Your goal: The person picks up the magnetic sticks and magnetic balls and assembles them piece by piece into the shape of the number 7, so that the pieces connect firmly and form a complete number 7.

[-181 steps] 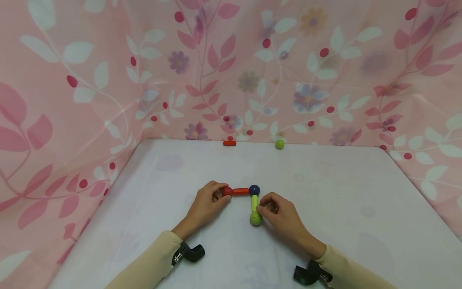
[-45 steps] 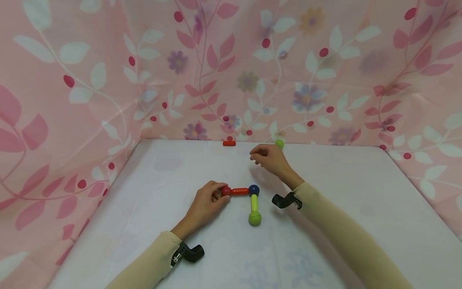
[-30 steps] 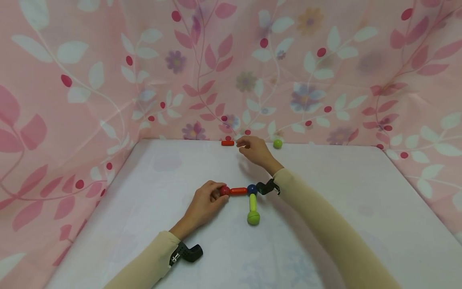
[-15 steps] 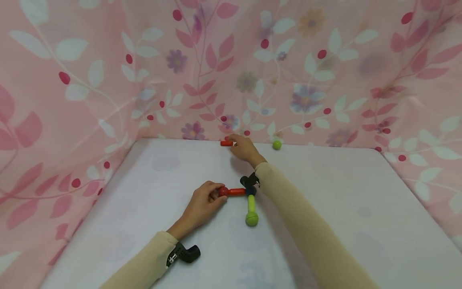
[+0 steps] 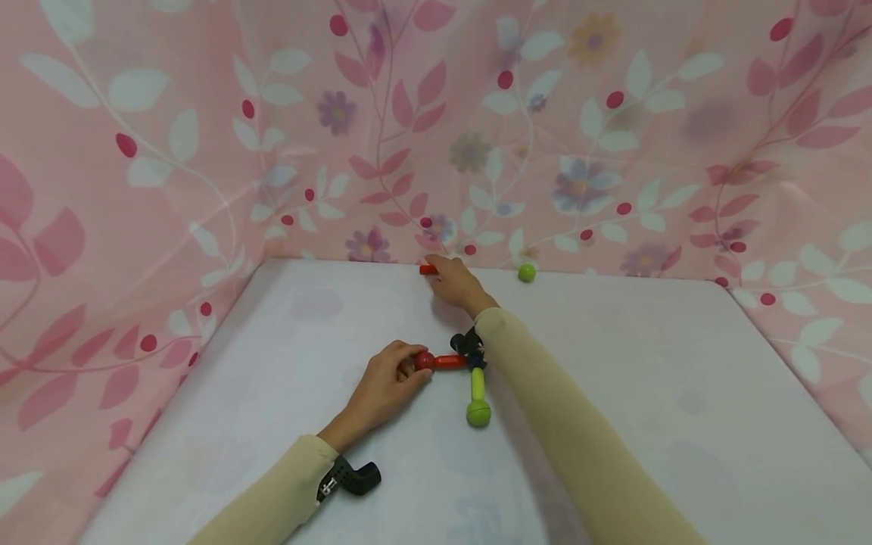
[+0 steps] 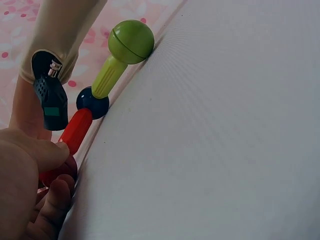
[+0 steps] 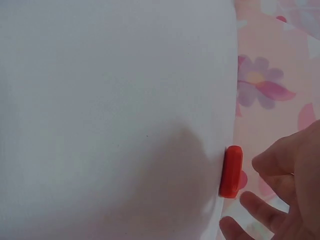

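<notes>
Pinching the red ball (image 5: 425, 362) just below the middle of the frame, you have your left hand (image 5: 384, 382) clamped on it. Your right hand (image 5: 455, 281), near the middle, has its fingers apart beside a loose red stick (image 7: 231, 172) at the far edge of the tabletop (image 5: 613, 363). From that ball, a joined red stick (image 5: 450, 362) goes right to a blue ball (image 6: 100, 106), then a yellow-green stick (image 5: 478, 384) goes down to a big green ball (image 5: 479, 413). A lone green ball (image 5: 527, 273) sits right of middle. Pink flowery cloth (image 5: 477, 129) fills the top.
</notes>
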Motion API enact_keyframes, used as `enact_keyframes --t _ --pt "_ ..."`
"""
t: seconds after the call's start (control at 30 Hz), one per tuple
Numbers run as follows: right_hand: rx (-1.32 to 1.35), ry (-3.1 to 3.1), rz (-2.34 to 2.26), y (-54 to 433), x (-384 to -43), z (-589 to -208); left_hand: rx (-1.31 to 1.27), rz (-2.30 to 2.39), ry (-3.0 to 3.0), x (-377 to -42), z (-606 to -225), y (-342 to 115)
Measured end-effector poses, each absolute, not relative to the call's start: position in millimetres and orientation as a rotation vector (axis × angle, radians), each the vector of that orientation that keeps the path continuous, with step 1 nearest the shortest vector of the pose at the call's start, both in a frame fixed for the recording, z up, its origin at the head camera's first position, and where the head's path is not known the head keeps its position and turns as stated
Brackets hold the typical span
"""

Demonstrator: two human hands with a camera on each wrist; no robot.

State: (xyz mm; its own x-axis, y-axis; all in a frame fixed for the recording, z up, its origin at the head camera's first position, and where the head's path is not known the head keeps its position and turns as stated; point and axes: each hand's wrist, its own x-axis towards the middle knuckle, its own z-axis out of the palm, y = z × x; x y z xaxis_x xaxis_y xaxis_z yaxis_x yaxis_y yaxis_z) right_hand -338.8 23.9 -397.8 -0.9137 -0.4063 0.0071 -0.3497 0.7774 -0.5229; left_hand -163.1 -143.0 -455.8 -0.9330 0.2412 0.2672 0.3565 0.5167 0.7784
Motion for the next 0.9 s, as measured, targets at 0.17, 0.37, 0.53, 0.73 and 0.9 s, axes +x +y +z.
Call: enact_keyframes --t 0.17,0.37,0.53,0.73,0.9 --pt "-0.629 2.848 -0.707 21.6 -340.7 -399.0 -0.519 -1.395 -2.627 -162.7 -455.9 -142.9" --pt "-0.620 2.866 -0.561 21.4 -341.1 -406.9 -0.493 -1.401 -2.641 -162.0 -456.1 -142.8" --pt "-0.626 2.925 -0.520 23.9 -340.3 -410.6 -0.499 -1.422 -2.640 -162.4 -458.2 -142.3" --pt "-0.583 2.941 -0.598 28.7 -340.6 -416.1 -0.522 -1.396 -2.634 -163.0 -458.6 -142.3" --pt "-0.563 2.956 -0.770 28.7 -343.2 -417.1 -0.526 -1.379 -2.638 -162.2 -456.5 -143.5"
